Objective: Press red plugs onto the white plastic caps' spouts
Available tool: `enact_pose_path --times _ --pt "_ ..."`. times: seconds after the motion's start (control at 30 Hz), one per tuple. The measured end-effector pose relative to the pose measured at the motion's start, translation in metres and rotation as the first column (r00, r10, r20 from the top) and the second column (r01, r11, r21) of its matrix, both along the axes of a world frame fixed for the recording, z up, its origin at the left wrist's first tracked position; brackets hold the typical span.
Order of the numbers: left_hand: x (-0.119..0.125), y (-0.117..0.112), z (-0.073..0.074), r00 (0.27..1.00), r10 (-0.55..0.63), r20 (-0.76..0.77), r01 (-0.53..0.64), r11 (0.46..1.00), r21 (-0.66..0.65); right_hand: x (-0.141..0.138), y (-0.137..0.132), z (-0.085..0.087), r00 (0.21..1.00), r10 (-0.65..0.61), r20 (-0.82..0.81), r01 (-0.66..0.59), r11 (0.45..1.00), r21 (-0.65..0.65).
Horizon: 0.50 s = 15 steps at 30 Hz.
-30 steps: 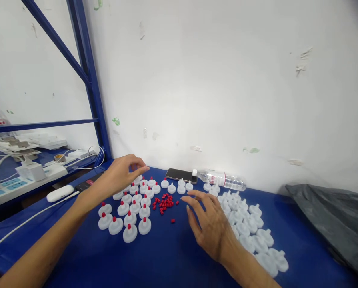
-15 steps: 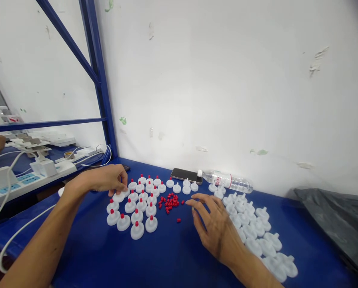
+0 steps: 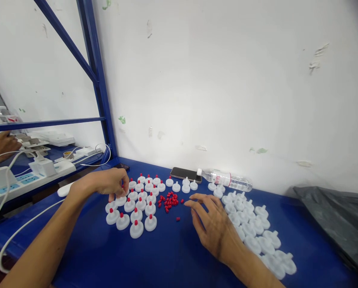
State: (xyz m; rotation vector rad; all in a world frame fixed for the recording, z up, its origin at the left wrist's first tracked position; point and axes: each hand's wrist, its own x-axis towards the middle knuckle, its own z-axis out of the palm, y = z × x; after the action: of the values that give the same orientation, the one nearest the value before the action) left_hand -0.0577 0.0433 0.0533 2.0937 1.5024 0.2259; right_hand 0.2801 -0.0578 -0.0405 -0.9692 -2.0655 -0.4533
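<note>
My left hand (image 3: 115, 185) is bent down over the left group of white round pieces, its visible fingertips apart. One fingertip covers the top of a white disc (image 3: 111, 206), and another disc shows under the palm; whether it touches them is hard to see. Most pieces in this group are white discs with a red-capped stem (image 3: 136, 229). My right hand (image 3: 210, 220) hovers open with bent, spread fingers and nothing in them. Just left of its fingertips lies a heap of small red caps (image 3: 170, 201), with one loose red cap (image 3: 178, 219) nearer me.
Uncapped white pieces (image 3: 252, 230) lie in a pile right of my right hand. A phone (image 3: 185, 174) and a clear bottle (image 3: 227, 179) lie by the wall. A dark bag (image 3: 337, 224) is at right; a power strip (image 3: 31, 180) and another person's hand (image 3: 1, 146) are at left.
My left hand has shifted slightly down, a fingertip now covering a red cap that showed before. My right hand keeps its place. The other person's hand has come further into view.
</note>
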Motion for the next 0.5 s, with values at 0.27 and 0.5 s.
enact_pose_path --times 0.27,0.5 --pt "0.003 -0.001 0.001 0.999 -0.010 -0.030 0.010 1.000 0.008 0.001 0.001 0.000 1.000 -0.005 -0.002 0.005 1.000 -0.003" --pt "0.012 -0.010 0.008 0.996 0.050 -0.080 -0.043 0.996 0.081 0.005 0.003 0.001 0.997 -0.080 -0.011 0.080 0.997 -0.010"
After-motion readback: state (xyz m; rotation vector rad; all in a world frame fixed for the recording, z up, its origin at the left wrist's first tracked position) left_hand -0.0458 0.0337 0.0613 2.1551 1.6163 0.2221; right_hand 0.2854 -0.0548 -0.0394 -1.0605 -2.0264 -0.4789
